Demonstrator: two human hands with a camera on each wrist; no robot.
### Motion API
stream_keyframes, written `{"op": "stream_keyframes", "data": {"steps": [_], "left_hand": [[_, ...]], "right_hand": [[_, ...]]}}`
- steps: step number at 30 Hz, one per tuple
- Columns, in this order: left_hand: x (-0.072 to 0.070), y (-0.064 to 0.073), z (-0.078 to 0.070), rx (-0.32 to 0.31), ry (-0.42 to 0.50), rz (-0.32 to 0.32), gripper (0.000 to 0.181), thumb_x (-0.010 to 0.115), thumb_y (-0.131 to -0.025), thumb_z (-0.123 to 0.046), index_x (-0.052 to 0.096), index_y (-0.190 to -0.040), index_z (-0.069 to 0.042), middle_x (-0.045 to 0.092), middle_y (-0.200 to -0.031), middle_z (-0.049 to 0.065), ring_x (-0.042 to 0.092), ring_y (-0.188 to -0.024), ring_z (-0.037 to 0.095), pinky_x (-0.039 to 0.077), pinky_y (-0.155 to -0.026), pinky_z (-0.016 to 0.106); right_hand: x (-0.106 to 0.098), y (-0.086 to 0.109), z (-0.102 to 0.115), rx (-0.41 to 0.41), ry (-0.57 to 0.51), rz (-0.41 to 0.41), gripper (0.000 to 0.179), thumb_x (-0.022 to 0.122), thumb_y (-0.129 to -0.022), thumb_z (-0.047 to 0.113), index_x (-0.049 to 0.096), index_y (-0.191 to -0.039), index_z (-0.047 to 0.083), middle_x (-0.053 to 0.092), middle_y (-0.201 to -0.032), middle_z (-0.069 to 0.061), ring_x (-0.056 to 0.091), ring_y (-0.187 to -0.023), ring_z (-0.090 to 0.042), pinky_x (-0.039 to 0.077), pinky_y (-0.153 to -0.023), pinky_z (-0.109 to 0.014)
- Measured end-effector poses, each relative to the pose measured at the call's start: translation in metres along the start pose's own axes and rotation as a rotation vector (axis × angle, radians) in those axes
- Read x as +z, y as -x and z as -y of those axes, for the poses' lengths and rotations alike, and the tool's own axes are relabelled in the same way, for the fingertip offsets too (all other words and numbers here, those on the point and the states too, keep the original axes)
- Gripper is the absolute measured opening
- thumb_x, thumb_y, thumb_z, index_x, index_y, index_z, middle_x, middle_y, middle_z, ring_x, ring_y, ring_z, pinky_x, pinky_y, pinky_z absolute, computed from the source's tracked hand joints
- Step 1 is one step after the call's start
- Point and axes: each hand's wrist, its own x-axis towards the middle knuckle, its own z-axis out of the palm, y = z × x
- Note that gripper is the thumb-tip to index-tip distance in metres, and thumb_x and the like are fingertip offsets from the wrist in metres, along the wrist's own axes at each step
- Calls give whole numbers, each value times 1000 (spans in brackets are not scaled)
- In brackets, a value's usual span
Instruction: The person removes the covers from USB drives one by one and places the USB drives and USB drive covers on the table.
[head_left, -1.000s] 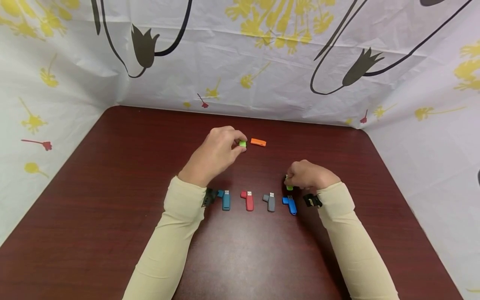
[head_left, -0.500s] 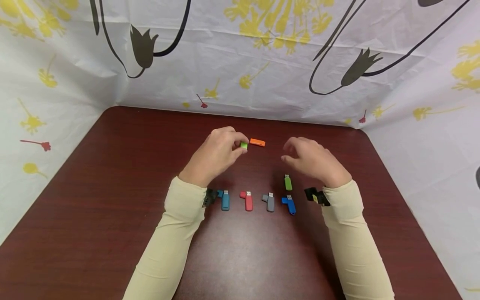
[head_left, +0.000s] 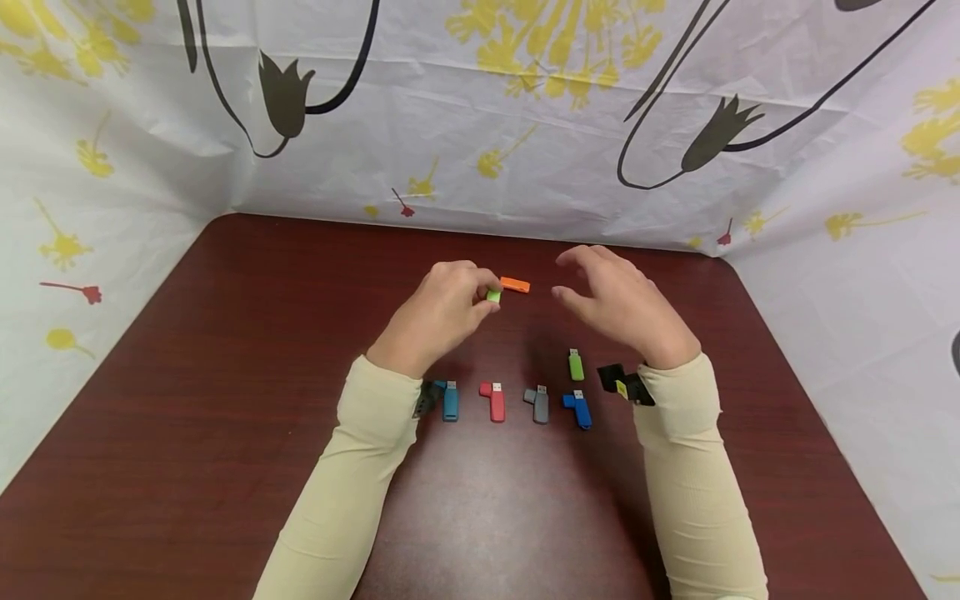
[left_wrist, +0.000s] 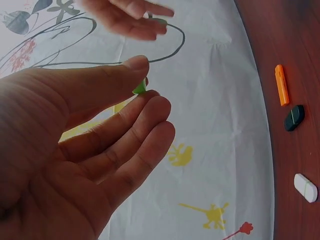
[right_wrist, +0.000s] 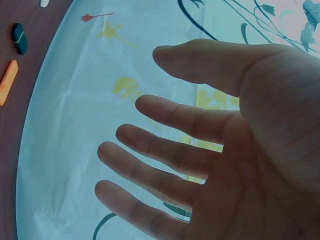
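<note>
Head view.
- Left hand (head_left: 435,312): thumb and finger pinched on one green cap (head_left: 493,297), small, near the orange stick (head_left: 514,285).
- Right hand (head_left: 626,304): fingers apart, nothing held, in the air beyond one green stick (head_left: 575,365), slim, metal plug bare.
- One row: teal stick (head_left: 450,403), red stick (head_left: 497,405), grey stick (head_left: 541,407), blue stick (head_left: 582,412). Rounded bodies, each with a cap piece at its upper left; joined or loose, I cannot tell.
- Desk (head_left: 187,417): dark red-brown, wood-grained, glossy. I expect light sticks to slide on it.
- Risk, as I judge it: the left wrist camera (head_left: 427,399) overlaps the teal stick's cap piece in my sight; a low sweep could knock it askew.

Left wrist view.
- Green cap: only a sliver shows between thumb and finger. So little grip area, I judge, could let it slip and bounce away.
- Dark piece (left_wrist: 294,118): rounded, pale line across.
- White piece (left_wrist: 306,188): rounded oblong.
- Sheet (left_wrist: 215,170): white, printed, creased.

Right wrist view.
- Right hand: palm bare, digits spread. Dark piece and orange stick at the edge; a careless reach could scatter them.
</note>
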Motion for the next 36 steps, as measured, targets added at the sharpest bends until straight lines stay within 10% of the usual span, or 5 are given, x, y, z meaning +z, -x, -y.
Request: {"op": "stream_keyframes", "data": {"steps": [17, 29, 36], "left_hand": [[52, -27, -19, 22, -36, 97, 19, 77, -102, -12, 80, -119, -4, 79, -110, 8, 73, -93, 19, 62, -86, 32], [110, -50, -30, -104, 46, 231, 25, 67, -105, -1, 77, -128, -3, 78, -120, 12, 77, -97, 21, 65, -88, 33], [134, -54, -31, -100, -34, 203, 16, 61, -108, -1, 77, -109, -2, 73, -87, 12, 68, -69, 18, 56, -65, 26]], "right_hand": [[-12, 6, -5, 26, -42, 6, 46, 63, -109, 31, 57, -148, 9, 55, -152, -14, 55, -138, -36, 47, -111, -60], [-13, 7, -11, 10, -62, -13, 43, 63, -109, 30, 59, -147, 9, 58, -149, -14, 55, -137, -35, 46, -111, -58], [-19, 10, -15, 2, -78, -20, 43, 63, -109, 29, 59, -147, 8, 58, -150, -13, 55, -137, -34, 46, -112, -57]]}}
